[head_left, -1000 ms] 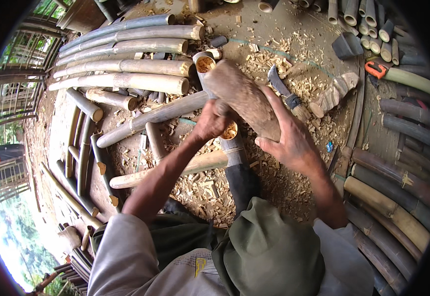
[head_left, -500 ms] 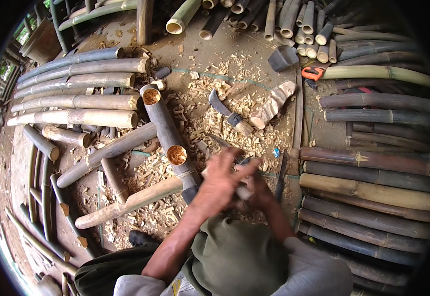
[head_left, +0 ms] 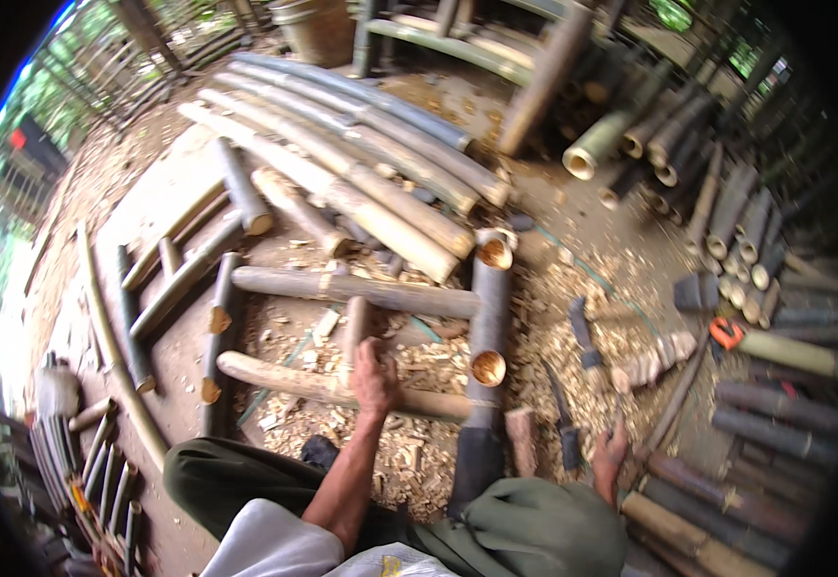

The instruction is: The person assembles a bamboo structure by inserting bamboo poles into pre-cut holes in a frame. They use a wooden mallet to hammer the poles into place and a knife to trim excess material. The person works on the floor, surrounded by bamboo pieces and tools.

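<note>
My left hand [head_left: 374,380] is closed at the side of a short bamboo piece [head_left: 355,332], which stands between two longer bamboo poles. The upper pole [head_left: 371,290] and the lower pole [head_left: 284,378] both meet a thick dark bamboo post [head_left: 489,313] with two round holes cut in it. My right hand [head_left: 610,450] is low on the right, fingers curled around a thin pointed thing that is too blurred to name. Beside it lie a dark-handled knife [head_left: 566,423] and a short wooden block [head_left: 522,440].
Curved blade tool [head_left: 584,332] and notched wooden piece [head_left: 655,360] lie on chips. An orange-handled saw [head_left: 727,333] rests near stacked bamboo [head_left: 703,481] on the right. Long poles [head_left: 342,173] lie at the far left. A dark plastic container [head_left: 695,291] stands by cut tubes.
My hands have parted from in front of my lap. The left has gone to the short bamboo piece, the right out to the right side. The view has turned left.
</note>
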Tool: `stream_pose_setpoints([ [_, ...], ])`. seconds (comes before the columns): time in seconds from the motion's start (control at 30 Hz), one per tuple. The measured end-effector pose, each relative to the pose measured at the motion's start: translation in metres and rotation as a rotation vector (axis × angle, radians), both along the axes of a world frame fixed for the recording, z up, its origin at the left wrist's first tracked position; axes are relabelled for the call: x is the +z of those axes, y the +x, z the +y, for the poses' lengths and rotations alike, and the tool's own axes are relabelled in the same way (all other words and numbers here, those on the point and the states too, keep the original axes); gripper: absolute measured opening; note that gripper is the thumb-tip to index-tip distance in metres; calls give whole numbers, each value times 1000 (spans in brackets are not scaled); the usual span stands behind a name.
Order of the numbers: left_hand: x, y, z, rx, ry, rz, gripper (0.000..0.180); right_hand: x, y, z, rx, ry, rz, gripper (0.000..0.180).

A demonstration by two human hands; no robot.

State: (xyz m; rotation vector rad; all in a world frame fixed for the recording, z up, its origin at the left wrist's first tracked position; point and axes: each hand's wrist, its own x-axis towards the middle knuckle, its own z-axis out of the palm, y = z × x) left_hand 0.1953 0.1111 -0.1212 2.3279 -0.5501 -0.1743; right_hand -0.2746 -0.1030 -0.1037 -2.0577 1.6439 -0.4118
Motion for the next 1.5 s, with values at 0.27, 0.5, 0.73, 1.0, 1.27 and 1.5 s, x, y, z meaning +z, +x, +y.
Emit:
stream_pose_setpoints([
  [0.27,3,-17,-9,-95,84,25,37,55,65,-74,-156,-85,632,76],
  [0.5,7,-15,-8,-82,124,38,41,101,358,-80,657,-230,109,64],
  [0.73,11,-13,-9,-80,177,41,41,25,510,-56,873,-452,418,76],
  [1.0,-1,-10,4,-59,75,53,41,55,508,-76,998,-332,175,82],
  [1.27,3,-8,-8,-52,-32,67,44,160,309,-92,1003,342,147,87],
  [1.5,22,-8,-42,190,-914,1187,70,234,68,-8,667,597,-16,64],
])
